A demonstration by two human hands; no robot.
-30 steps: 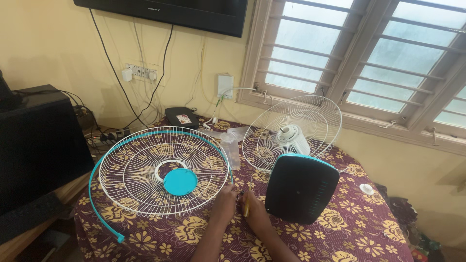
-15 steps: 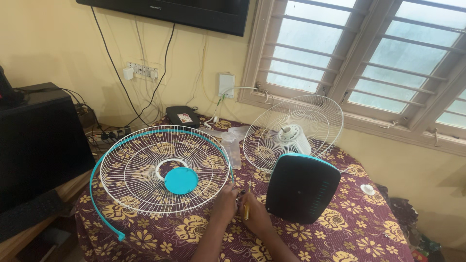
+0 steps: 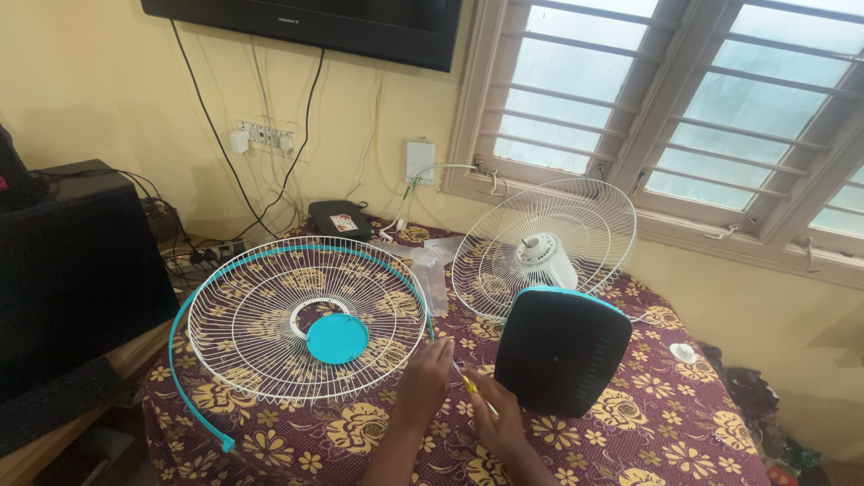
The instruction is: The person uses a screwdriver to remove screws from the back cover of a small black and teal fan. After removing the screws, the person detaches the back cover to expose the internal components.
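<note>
While both hands meet low centre of frame, the right hand (image 3: 499, 423) has its grip clamped on a yellow-handled screwdriver (image 3: 474, 389) (long axis running up-left). The left hand (image 3: 425, 382), fingers curled loosely, empty, touches the front fan guard (image 3: 270, 315) rim on the bench (image 3: 666, 423).

**One head view, looking down and forward over the table**

We are seeing through a single head-worn camera, so no second view is sharing the scene. It is tilting down across a table in a flowered cloth (image 3: 648, 432) and facing the yellow wall, with the window (image 3: 684, 108) at upper right and the screen's lower edge (image 3: 306, 27) at top. Our left hand (image 3: 423, 382) and right hand (image 3: 495, 423) are entering near the bottom edge, close to the lens; the wall is lying well beyond.
</note>
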